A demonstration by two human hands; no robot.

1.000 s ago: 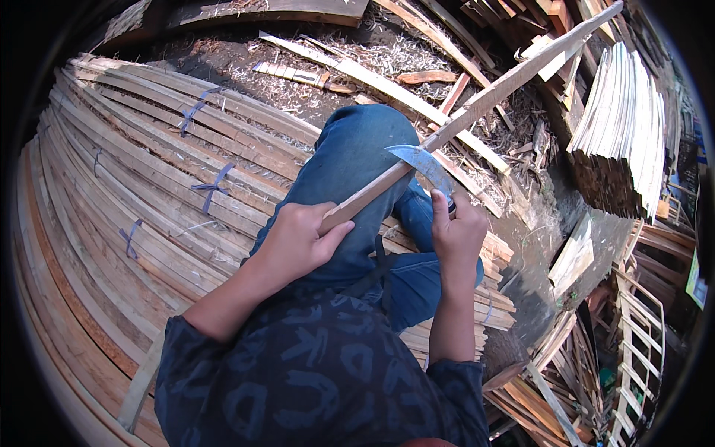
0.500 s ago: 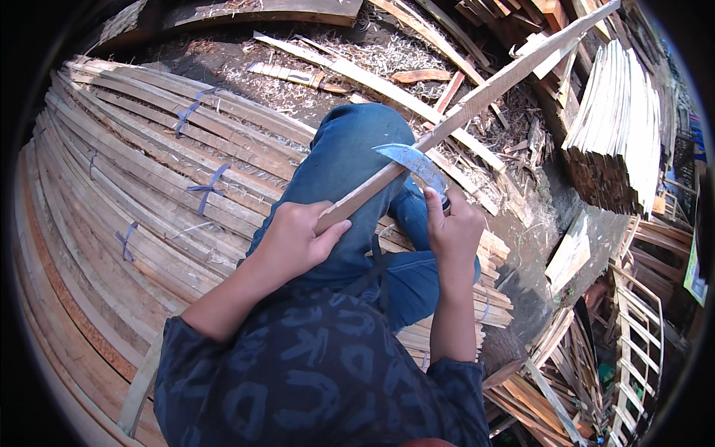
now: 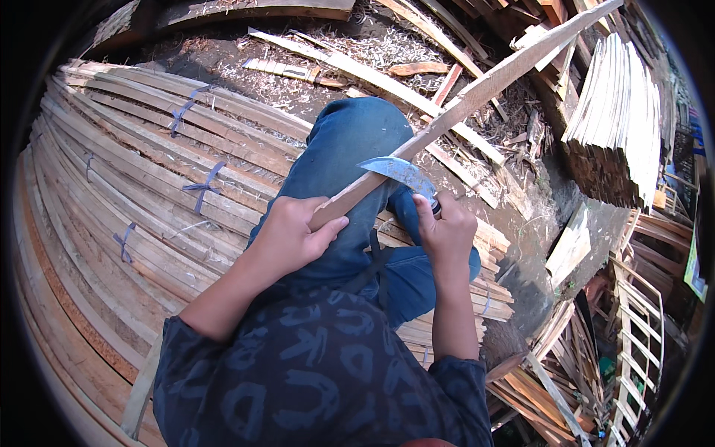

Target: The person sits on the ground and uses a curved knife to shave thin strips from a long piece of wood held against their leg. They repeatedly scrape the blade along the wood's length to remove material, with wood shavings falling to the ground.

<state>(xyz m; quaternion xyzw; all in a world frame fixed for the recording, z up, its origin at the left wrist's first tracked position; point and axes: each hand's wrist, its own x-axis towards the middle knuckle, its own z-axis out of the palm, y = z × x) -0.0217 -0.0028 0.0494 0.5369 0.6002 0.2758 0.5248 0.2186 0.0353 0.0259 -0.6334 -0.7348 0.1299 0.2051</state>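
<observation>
The person's left hand (image 3: 294,232) is closed around the near end of a long wooden strip (image 3: 480,97), thumb on the near side, and the right hand (image 3: 448,227) grips the handle of a knife with a curved blade (image 3: 401,171), its thumb extended toward the blade. The strip slants from the left hand up across the leg of the blue jeans (image 3: 365,127) and on toward the upper right, its far end high above the ground. The blade lies across the strip a little beyond the left hand, its tip pointing left past the wood; whether the edge bites in is too fine to tell. At the left, long, narrow wooden laths (image 3: 160,197) lie side by side in bundles, several bound with bluish ties (image 3: 202,186). Pale shavings (image 3: 372,48) litter the dark ground ahead, with loose boards among them. A thick stack of pale slats (image 3: 614,112) is at the upper right, and a ladder-like wooden frame (image 3: 624,346) leans among offcuts at the lower right.
</observation>
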